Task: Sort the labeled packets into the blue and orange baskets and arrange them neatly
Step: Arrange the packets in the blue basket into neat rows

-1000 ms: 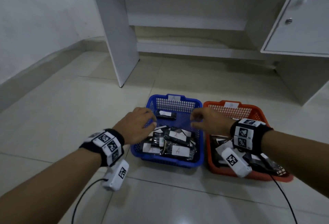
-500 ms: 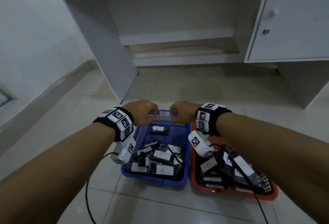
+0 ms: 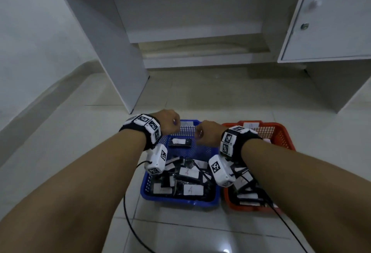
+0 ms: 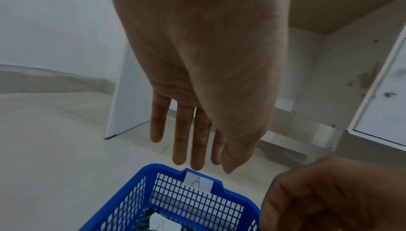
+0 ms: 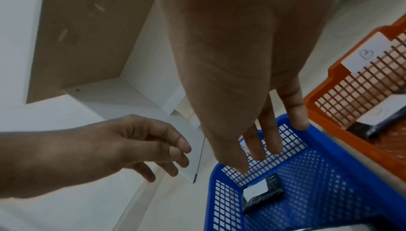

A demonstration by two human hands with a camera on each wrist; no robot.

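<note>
From where I watch, the risk starts nearest the camera: two black cables [image 3: 128, 212] trail from the wrist cameras across the floor [image 3: 180, 232] beside the baskets, and a quick reach could snag one and drag a basket askew. In the blue basket [image 3: 180, 199], marked A, the labeled packets [image 3: 189, 189] lie heaped and overlapping at the near end, so I judge the neat arranging unfinished; a careless dip into that pile could tip packets over the low rim or turn labels face down. One lone packet [image 3: 179, 143] sits apart at the far end. The orange basket [image 3: 281, 132], marked B, stands just to the right, touching or nearly touching the blue one, with its own jumble [image 3: 245, 190] partly hidden under my right forearm, so I cannot check those labels. Above the blue basket's far rim hover both hands, empty: the left hand [image 3: 167, 121] has its fingers loosely extended, grip wide, and the right hand [image 3: 206, 133] likewise holds nothing, fingers pointing down. Beyond them, a white desk panel [image 3: 112, 52] and a cabinet door [image 3: 331, 15] hem in the floor, leaving little room to shift baskets farther away.
</note>
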